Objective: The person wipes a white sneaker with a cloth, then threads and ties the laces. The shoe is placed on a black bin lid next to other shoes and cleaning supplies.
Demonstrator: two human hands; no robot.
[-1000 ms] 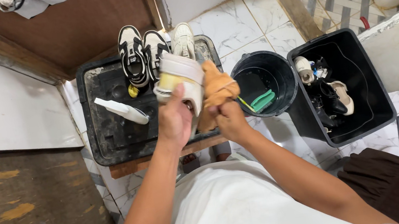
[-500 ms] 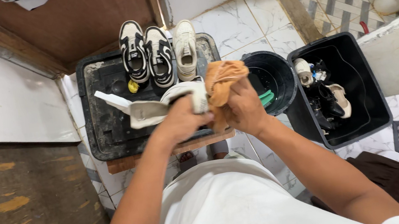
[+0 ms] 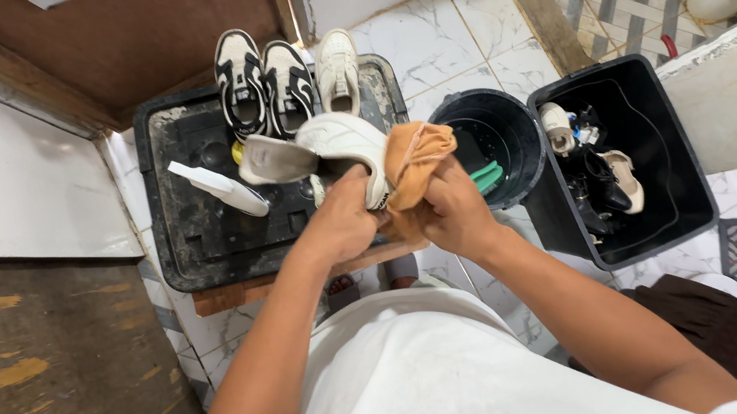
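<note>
White sneaker sits in my left hand, lifted over the near right part of the black tray, which I take as my landmark. My left fingers are wrapped firmly around the shoe's heel end, and its toe points away toward the tray's far left. My right hand is closed on an orange cloth, bunched up and pressed against the sneaker's right side (the cloth touches the shoe just beside my left knuckles). Both hands are close together, almost touching, above the tray's near right corner.

On the tray's left half lies a white spray bottle, tipped on its side. At the tray's far edge stand three more shoes in a row: a pair of black-and-white sneakers and, to their right, a single cream sneaker, all with toes pointing away from me. A small yellow object lies just in front of the black-and-white pair; I cannot tell what it is.

Right of the tray, just beside it, stands a round black bucket with a green brush inside. Further right from the tray, touching the bucket, is a black rectangular bin holding several shoes in a heap.
</note>
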